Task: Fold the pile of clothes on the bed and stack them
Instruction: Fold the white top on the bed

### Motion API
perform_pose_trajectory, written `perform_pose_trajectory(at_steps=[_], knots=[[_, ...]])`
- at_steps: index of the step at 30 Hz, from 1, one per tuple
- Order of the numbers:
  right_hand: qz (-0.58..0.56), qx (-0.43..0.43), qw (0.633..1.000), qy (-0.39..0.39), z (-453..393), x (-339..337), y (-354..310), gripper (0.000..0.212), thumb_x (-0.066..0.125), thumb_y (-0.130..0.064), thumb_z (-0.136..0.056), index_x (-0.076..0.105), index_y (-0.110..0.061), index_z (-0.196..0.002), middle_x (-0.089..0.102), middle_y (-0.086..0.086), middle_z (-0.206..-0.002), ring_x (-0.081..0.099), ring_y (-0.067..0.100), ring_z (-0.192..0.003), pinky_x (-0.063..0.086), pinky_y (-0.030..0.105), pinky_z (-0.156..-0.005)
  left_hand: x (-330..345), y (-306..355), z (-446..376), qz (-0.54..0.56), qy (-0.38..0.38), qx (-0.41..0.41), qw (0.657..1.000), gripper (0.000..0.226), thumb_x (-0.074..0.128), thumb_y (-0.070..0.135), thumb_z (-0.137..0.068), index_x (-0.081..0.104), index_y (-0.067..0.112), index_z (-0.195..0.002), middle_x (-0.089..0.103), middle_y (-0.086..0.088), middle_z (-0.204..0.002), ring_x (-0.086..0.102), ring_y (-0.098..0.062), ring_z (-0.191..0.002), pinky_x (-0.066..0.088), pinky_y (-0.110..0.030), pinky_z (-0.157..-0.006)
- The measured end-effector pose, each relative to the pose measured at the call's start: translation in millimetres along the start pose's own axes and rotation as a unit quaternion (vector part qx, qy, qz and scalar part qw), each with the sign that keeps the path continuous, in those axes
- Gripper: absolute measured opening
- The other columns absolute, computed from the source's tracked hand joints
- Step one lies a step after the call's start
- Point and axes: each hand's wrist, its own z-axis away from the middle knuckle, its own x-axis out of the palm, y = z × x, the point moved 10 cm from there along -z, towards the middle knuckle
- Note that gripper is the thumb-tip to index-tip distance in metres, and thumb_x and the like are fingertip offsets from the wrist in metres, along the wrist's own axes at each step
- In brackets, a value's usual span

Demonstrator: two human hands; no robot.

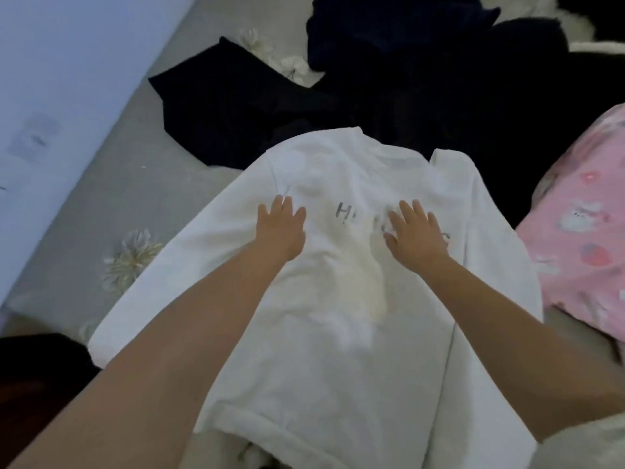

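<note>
White T-shirt lies spread flat, front up, in the middle of the bed, collar away from the person, w/ grey lettering across the chest partly covered. Both hands lie flat on the chest, fingers straight & slightly spread, gripping nothing: left hand just left of the lettering, right hand on its right part. Unfolded pile of dark clothes sits beyond the collar, touching the shirt's top edge; pink printed fabric lies just beside the shirt on the right.
</note>
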Motion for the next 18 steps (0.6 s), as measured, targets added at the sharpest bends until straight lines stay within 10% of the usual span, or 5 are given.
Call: perform_pose_trajectory(at_steps=[14, 18], knots=[[-0.016, -0.174, 0.984, -0.022, 20, 127, -209, 0.057, 0.031, -0.043, -0.097, 0.012, -0.024, -0.147, -0.001, 0.007, -0.156, -0.005, 0.029, -0.143, -0.003, 0.045, -0.114, 212, -160, 163, 0.305, 0.009, -0.233, 0.924, 0.062, 0.047, 0.013, -0.079, 0.033, -0.009, -0.136, 0.027, -0.026, -0.145, 0.022, -0.038, -0.137, 0.019, -0.044, -0.111], [0.003, -0.128, 0.989, -0.071, 26, 158, -236, 0.058, 0.027, -0.044, -0.097, 0.007, -0.025, -0.148, -0.010, 0.005, -0.156, -0.012, 0.025, -0.143, -0.005, 0.047, -0.113, 232, -200, 190, 0.284, 0.012, -0.210, 0.935, 0.053, 0.075, -0.003, -0.058, 0.059, -0.011, -0.108, 0.057, -0.033, -0.108, 0.056, -0.047, -0.098, 0.048, -0.050, -0.076]])
